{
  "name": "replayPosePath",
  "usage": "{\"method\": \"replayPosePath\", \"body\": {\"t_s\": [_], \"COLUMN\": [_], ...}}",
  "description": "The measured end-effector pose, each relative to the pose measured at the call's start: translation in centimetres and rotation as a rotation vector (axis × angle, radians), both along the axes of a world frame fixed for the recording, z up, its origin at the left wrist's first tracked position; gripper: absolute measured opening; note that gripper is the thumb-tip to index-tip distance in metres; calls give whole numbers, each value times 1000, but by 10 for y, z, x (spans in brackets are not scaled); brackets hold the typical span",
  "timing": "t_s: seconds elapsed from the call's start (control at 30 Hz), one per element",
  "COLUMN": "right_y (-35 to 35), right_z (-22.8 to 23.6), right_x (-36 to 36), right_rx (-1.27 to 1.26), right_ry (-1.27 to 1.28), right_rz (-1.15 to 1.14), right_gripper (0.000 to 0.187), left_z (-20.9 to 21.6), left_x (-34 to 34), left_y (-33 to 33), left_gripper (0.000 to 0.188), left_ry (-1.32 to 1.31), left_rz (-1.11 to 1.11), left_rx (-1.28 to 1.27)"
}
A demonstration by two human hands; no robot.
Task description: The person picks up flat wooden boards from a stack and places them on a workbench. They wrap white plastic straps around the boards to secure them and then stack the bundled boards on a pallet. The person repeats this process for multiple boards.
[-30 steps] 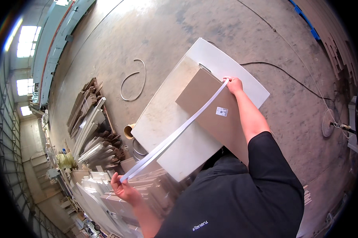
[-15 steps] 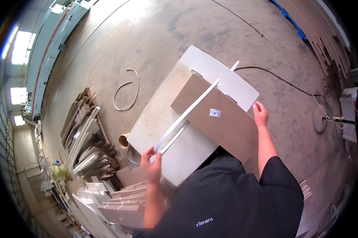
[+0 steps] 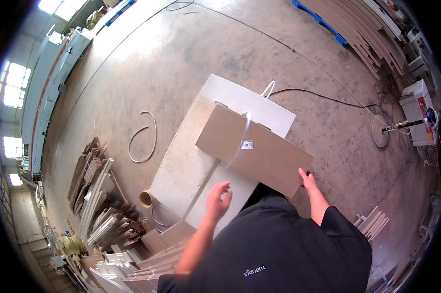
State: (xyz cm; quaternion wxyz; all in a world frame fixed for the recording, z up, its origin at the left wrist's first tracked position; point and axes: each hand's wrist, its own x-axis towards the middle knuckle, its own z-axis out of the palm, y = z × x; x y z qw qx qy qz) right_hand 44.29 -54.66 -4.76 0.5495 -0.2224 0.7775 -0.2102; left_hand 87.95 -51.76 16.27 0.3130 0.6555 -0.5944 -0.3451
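A flat brown panel [image 3: 274,158] with a small white label lies across a large pale board [image 3: 181,146]. My right hand [image 3: 307,179] holds the panel's right end, thumb on top and the other fingers mostly hidden. A thin white strip [image 3: 239,146], blurred, curves over the panel beside the label. A bright loop of strip [image 3: 268,90] sticks up past the far edge of a white end piece [image 3: 249,100]. Nearer to me, my left hand [image 3: 218,200] hovers over the pale board, its fingers slightly bent and apart, with nothing in them.
Wood offcuts [image 3: 96,180] lie piled at the left, with stacked panels [image 3: 157,261] nearer. A cardboard tube [image 3: 145,198] stands by the board. A loose curled strip [image 3: 154,139] and a dark cable [image 3: 323,93] lie on the floor. At the right stands a fan [image 3: 429,154].
My left hand has let go of the white strip and moved right. The strip has dropped across the panel. My right hand has shifted nearer along the panel's end. The whole view has turned slightly.
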Motion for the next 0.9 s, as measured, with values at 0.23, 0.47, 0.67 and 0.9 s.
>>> {"method": "replayPosePath", "body": {"t_s": [0.23, 0.47, 0.67, 0.9], "right_y": [18, 12, 14, 12], "right_z": [-1, 14, 15, 16], "right_x": [23, 23, 22, 20], "right_rx": [130, 154, 141, 163], "right_ry": [-206, -236, -228, -252], "right_rz": [-41, 8, 2, 32], "right_gripper": [92, 90, 89, 91], "left_z": [-34, -57, -57, -63], "left_x": [-4, 17, 22, 18], "left_y": [60, 95, 97, 97], "left_gripper": [31, 31, 32, 38], "left_ry": [-37, -69, -116, -129], "left_rz": [-120, -87, -86, -184], "left_rx": [183, 338, 437, 575]}}
